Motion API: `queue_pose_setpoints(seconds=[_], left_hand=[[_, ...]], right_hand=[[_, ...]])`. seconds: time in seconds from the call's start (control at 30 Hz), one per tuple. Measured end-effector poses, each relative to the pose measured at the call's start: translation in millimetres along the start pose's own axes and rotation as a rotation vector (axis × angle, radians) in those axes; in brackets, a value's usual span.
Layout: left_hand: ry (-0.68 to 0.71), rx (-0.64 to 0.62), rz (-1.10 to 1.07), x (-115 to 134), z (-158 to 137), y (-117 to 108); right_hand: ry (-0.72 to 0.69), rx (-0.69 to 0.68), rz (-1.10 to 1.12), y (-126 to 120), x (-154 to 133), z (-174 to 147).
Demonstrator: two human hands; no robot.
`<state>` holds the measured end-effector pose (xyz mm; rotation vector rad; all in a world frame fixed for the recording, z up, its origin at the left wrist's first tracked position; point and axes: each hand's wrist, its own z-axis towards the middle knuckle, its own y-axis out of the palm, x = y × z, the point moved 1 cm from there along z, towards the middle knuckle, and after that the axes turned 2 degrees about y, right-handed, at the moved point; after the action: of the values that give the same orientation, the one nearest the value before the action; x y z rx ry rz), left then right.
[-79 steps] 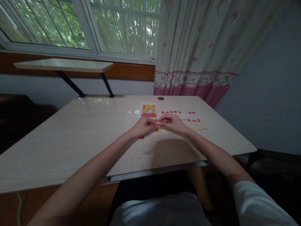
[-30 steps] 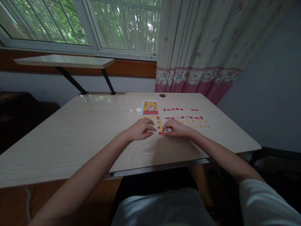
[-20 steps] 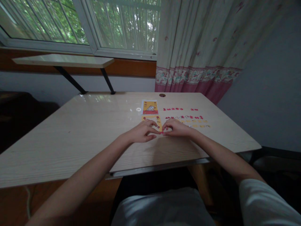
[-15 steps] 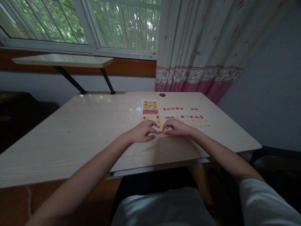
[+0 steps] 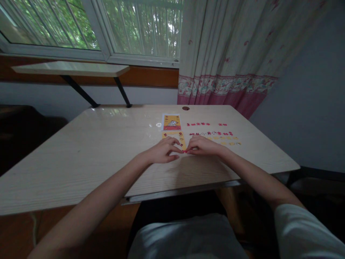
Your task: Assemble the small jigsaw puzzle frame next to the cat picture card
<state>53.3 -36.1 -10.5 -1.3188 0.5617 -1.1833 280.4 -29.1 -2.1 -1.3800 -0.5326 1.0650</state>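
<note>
A partly joined yellow jigsaw puzzle (image 5: 172, 135) lies flat on the desk, its lower part covered by my hands. My right hand (image 5: 203, 145) pinches a small red jigsaw piece (image 5: 184, 151) at the puzzle's lower right corner. From the other side, my left hand (image 5: 164, 150) rests with its index fingertip at that piece, thumb apart and fingers spread. Just beyond the puzzle is a picture card (image 5: 171, 123) with a white animal on yellow and red.
Loose red pieces (image 5: 202, 124) lie in rows right of the card. Nearer are more red pieces (image 5: 223, 133) and yellow pieces (image 5: 229, 143), partly behind my right hand. A raised shelf (image 5: 72, 68) stands at the desk's (image 5: 67, 158) back left, and a curtain (image 5: 221, 54) hangs behind.
My right hand's fingers have drawn closer together at the red piece and shifted slightly left. My left hand has hardly moved.
</note>
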Motion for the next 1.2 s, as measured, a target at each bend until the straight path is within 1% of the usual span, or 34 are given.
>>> queue_pose_setpoints(seconds=[0.2, 0.3, 0.37, 0.43, 0.5, 0.57, 0.7, 0.77, 0.87, 1.03, 1.2], left_hand=[[-0.008, -0.013, 0.019, 1, 0, -1], [-0.034, -0.004, -0.007, 0, -1, -5], [-0.067, 0.033, -0.035, -4, -2, -11], [-0.106, 0.075, -0.044, -10, -5, -18], [-0.166, 0.074, -0.008, -20, -11, -26], [-0.239, 0.05, 0.04, -32, -18, -31], [-0.366, -0.093, 0.038, -52, -29, -30], [-0.418, -0.153, 0.044, -56, -31, -27], [-0.48, -0.208, 0.063, -57, -31, -24], [-0.517, -0.233, 0.061, -57, -31, -23], [-0.484, -0.214, 0.073, -60, -32, -22]], right_hand=[[-0.003, -0.017, 0.028, -3, -1, 0], [0.012, 0.013, 0.084, -3, 1, -2], [0.054, 0.07, 0.106, -3, 4, -2], [0.13, 0.138, 0.095, -2, 6, -2], [0.204, 0.176, 0.055, 0, 7, -1], [0.258, 0.181, 0.011, 3, 6, 1], [0.336, 0.163, -0.054, 11, 2, 4], [0.367, 0.164, -0.08, 12, -1, 4], [0.394, 0.152, -0.12, 13, -5, 4], [0.401, 0.097, -0.141, 11, -8, 5], [0.41, 0.088, -0.121, 12, -8, 5]])
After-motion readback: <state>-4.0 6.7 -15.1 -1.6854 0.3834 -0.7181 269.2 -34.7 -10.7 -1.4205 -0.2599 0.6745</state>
